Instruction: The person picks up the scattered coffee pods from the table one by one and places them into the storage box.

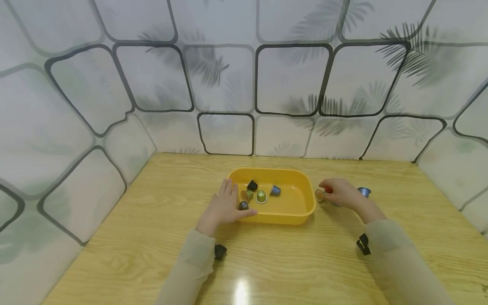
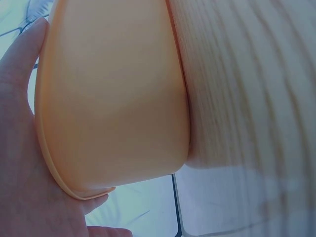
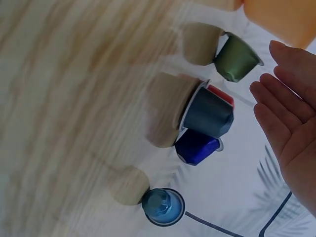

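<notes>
My left hand (image 1: 224,206) rests over the left end of a yellow tray (image 1: 291,202), fingers stretched along the rim and thumb along its front edge. In the left wrist view, that palm lies against the tray's rim (image 2: 43,133). To the right of the tray, my right hand (image 1: 342,194) hovers over loose coffee capsules with its fingers slightly bent, nothing between them. Nearest its fingertips in the right wrist view is a green capsule (image 3: 238,60). Beside that one lie a dark teal capsule (image 3: 207,112), a partly hidden red capsule (image 3: 222,95) and a blue capsule (image 3: 196,147).
Inside the tray are several capsules, among them a green capsule (image 1: 261,196), a blue capsule (image 1: 275,190) and a black capsule (image 1: 252,185). A light blue capsule (image 3: 165,207) stands farther right on the wooden table (image 1: 152,237). Patterned panels (image 1: 225,133) enclose the table's back and sides.
</notes>
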The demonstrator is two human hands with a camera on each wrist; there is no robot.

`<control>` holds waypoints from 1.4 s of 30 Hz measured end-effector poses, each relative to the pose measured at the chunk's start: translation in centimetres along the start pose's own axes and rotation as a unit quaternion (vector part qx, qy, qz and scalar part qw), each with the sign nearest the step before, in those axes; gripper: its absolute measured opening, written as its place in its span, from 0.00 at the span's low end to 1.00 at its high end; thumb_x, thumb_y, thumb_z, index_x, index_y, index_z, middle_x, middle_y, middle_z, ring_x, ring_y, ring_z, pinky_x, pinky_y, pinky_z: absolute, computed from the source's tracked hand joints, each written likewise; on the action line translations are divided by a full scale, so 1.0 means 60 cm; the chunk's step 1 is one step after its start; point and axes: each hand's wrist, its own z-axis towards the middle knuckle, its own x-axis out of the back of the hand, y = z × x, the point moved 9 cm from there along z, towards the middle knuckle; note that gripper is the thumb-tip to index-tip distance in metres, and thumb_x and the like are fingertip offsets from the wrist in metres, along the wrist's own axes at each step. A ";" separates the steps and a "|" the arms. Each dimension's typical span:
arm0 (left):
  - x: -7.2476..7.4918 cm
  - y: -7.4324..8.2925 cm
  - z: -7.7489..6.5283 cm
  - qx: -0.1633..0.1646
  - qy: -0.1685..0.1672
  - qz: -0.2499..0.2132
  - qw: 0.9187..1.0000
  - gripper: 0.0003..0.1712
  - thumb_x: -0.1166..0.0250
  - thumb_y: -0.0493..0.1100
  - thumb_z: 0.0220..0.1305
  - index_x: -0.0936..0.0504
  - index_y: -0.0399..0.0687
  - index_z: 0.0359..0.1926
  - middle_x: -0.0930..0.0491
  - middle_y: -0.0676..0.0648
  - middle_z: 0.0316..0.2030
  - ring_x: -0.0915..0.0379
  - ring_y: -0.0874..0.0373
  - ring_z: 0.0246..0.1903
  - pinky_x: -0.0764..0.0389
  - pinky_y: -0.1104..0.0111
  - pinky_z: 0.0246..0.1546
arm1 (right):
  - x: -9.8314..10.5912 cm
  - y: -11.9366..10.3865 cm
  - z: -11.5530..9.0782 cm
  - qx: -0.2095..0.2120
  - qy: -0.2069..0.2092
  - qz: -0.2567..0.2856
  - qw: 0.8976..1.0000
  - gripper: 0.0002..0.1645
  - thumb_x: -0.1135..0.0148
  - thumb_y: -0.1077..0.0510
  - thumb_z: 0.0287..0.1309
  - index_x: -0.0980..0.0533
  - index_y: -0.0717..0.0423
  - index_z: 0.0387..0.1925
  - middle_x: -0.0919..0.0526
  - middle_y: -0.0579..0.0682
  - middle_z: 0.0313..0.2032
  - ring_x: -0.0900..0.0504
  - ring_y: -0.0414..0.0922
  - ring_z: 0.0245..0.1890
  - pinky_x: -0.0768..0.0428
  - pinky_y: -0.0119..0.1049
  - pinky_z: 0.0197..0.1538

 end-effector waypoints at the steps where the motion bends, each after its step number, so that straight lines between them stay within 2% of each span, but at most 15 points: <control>1: 0.000 0.000 0.000 0.000 0.000 0.000 1.000 0.64 0.55 0.80 0.43 0.55 0.35 0.66 0.68 0.38 0.66 0.77 0.48 0.65 0.51 0.45 0.57 | -0.002 0.002 0.001 -0.001 -0.002 -0.003 1.000 0.16 0.38 0.66 0.48 0.26 0.72 0.40 0.22 0.63 0.36 0.23 0.56 0.36 0.25 0.48 0.39; 8: 0.002 0.004 -0.002 -0.001 -0.001 -0.004 1.000 0.64 0.54 0.80 0.43 0.55 0.34 0.66 0.67 0.37 0.66 0.76 0.47 0.65 0.51 0.45 0.57 | -0.016 0.020 0.004 -0.023 -0.019 -0.014 0.999 0.14 0.38 0.65 0.46 0.24 0.69 0.37 0.21 0.58 0.33 0.23 0.53 0.35 0.26 0.48 0.39; 13: 0.003 0.005 -0.001 -0.003 0.002 -0.003 1.000 0.64 0.54 0.79 0.43 0.55 0.34 0.66 0.66 0.36 0.66 0.76 0.47 0.65 0.51 0.45 0.57 | -0.026 0.028 0.006 -0.024 -0.034 -0.021 0.999 0.15 0.37 0.65 0.45 0.25 0.69 0.38 0.21 0.59 0.35 0.23 0.55 0.36 0.26 0.48 0.40; 22: 0.000 0.003 0.000 0.000 -0.002 -0.005 1.000 0.64 0.54 0.80 0.43 0.56 0.35 0.67 0.68 0.37 0.66 0.78 0.48 0.64 0.52 0.46 0.57 | -0.034 0.029 0.009 -0.010 -0.035 -0.035 0.999 0.13 0.36 0.65 0.43 0.23 0.65 0.35 0.20 0.53 0.32 0.24 0.51 0.34 0.26 0.47 0.39; 29: 0.001 0.003 0.000 0.002 -0.004 -0.007 1.000 0.64 0.54 0.79 0.43 0.56 0.35 0.66 0.68 0.37 0.66 0.78 0.48 0.64 0.52 0.45 0.57 | -0.038 0.022 0.010 0.007 -0.042 -0.040 0.998 0.11 0.35 0.65 0.43 0.23 0.63 0.33 0.20 0.52 0.32 0.24 0.52 0.35 0.27 0.48 0.41; 36: 0.001 0.001 0.000 0.005 -0.004 -0.007 1.000 0.63 0.53 0.79 0.44 0.56 0.35 0.67 0.68 0.38 0.66 0.78 0.48 0.64 0.52 0.45 0.57 | -0.044 0.020 0.011 -0.003 -0.054 -0.057 0.997 0.12 0.34 0.64 0.43 0.23 0.61 0.35 0.21 0.51 0.32 0.25 0.50 0.34 0.27 0.48 0.38; 42: 0.000 -0.002 0.000 0.007 -0.002 -0.003 1.000 0.64 0.54 0.80 0.42 0.55 0.35 0.66 0.68 0.38 0.66 0.78 0.48 0.65 0.52 0.46 0.57 | -0.046 0.019 0.012 -0.014 -0.056 -0.051 0.997 0.12 0.34 0.63 0.44 0.22 0.60 0.35 0.21 0.50 0.33 0.25 0.50 0.34 0.27 0.48 0.39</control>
